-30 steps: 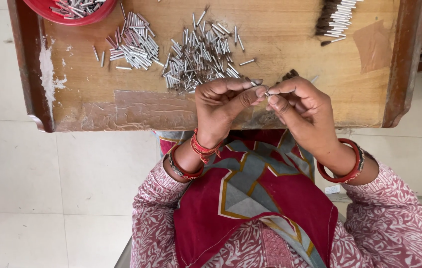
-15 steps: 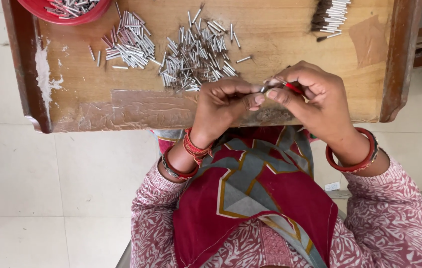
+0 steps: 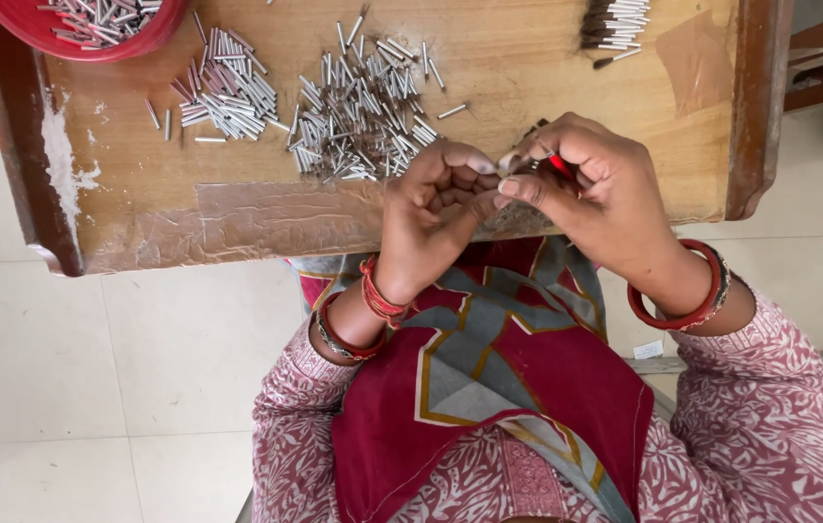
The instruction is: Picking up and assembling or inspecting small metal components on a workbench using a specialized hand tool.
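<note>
Because the left hand (image 3: pixel 436 208) and right hand (image 3: pixel 591 189) both pinch one tiny silver metal tube (image 3: pixel 508 167) above the brown wooden table's (image 3: pixel 528 58) edge, it might slip and fall.

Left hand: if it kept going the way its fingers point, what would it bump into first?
The left hand points toward the right hand, and their fingertips already meet around something small, too hidden to name. So the right hand's fingers come first, not the loose pile of metal tubes beyond.
</note>
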